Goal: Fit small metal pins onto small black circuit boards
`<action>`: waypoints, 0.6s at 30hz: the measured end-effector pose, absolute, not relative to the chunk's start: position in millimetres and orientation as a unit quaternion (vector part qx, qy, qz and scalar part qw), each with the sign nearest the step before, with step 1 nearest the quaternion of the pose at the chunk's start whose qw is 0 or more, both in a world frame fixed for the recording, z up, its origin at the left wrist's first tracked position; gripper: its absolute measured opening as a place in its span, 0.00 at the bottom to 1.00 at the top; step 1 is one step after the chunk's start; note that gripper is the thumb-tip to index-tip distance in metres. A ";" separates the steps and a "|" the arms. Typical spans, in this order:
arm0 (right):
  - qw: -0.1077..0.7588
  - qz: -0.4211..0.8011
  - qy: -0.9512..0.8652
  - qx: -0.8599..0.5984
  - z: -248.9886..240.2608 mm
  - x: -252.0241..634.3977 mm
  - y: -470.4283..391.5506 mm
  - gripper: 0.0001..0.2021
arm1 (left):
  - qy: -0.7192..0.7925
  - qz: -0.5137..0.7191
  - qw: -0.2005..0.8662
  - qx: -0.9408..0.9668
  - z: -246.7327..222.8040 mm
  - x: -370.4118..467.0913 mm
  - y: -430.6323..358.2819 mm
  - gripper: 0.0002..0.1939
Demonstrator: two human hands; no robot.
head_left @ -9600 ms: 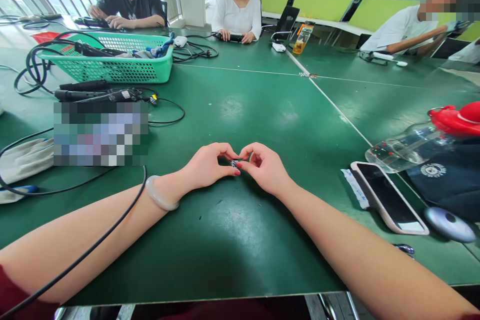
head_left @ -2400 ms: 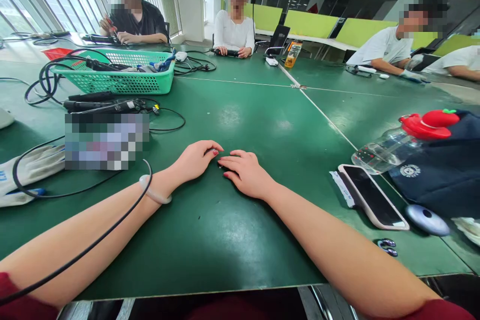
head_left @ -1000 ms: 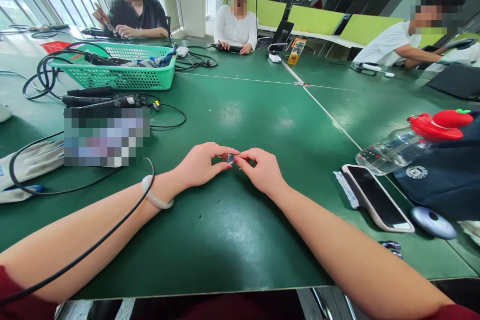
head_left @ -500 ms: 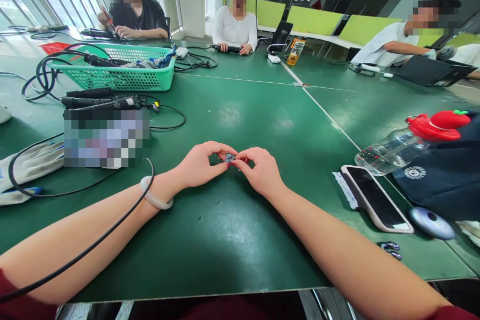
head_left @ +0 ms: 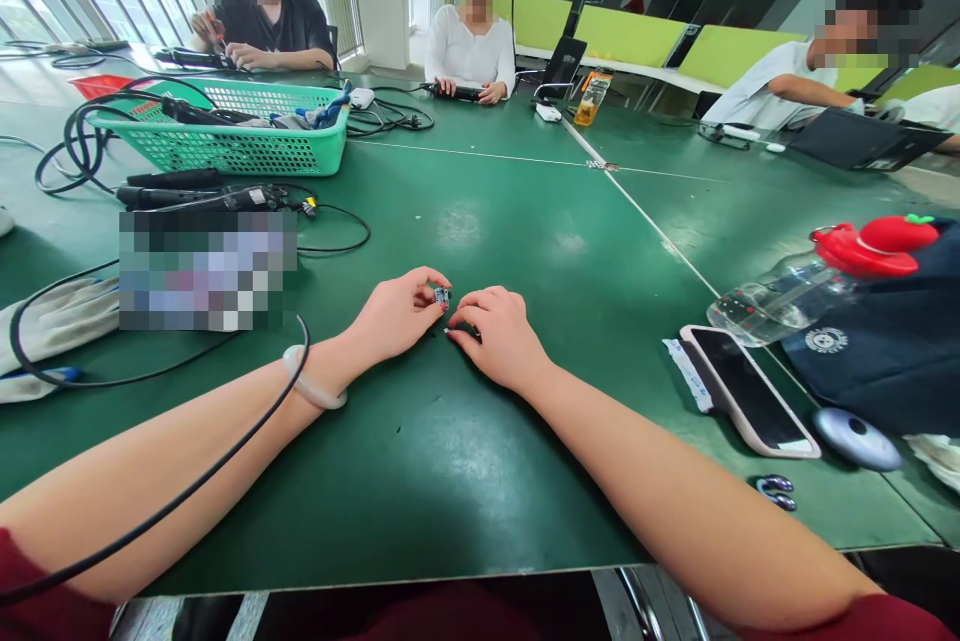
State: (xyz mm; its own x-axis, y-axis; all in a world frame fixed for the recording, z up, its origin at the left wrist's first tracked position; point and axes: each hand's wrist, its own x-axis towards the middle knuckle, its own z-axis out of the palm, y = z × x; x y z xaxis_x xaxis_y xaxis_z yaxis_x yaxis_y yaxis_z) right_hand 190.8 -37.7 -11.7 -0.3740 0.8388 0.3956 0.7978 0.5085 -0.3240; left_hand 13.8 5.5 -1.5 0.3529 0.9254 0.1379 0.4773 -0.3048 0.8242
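Observation:
In the head view, my left hand (head_left: 401, 313) pinches a small grey-blue, patterned block (head_left: 442, 298) between thumb and fingertips, just above the green table (head_left: 465, 481). What kind of part it is, I cannot make out. Just to the right, apart from the block, is my right hand (head_left: 496, 336), low over the tabletop. Its fingers are curled and a dark gap shows between them and the thumb; I see nothing held there. Tiny dark specks lie on the table below my hands.
A black cable (head_left: 187, 476) crosses over my left forearm. To the left are a green basket (head_left: 247, 156), black tools (head_left: 202, 196) and gloves (head_left: 64, 316). A phone (head_left: 750, 391), a bottle (head_left: 795, 291) and a mouse (head_left: 857, 439) lie to the right. Several people sit around the table.
My hands have moved apart. The small block, earlier between both hands' fingertips, has gone slightly left and up in my left hand; my right hand has let go of it.

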 end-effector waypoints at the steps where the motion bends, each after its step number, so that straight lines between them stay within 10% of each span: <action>1: 0.259 0.040 -0.828 -0.495 -12.2 190.5 -36.4 0.04 | 0.474 0.318 0.354 0.741 -1.5 14.0 5.5 0.13; 10: 0.271 0.053 -0.820 -0.502 -15.4 195.5 -34.3 0.05 | 0.463 0.335 0.547 0.612 5.1 18.8 3.8 0.15; 18: 0.383 0.065 -0.781 -0.490 -2.9 193.0 -43.7 0.06 | 0.429 0.322 0.510 0.672 7.8 16.7 0.3 0.16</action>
State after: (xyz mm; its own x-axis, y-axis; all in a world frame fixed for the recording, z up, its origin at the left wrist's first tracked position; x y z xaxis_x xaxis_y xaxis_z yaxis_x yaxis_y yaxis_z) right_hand 193.0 -43.7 -2.9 -0.2269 0.8138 0.5350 0.7149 0.5122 -0.4760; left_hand 16.7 0.3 7.8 0.4243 0.9055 -0.0060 0.2488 -0.1102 0.9623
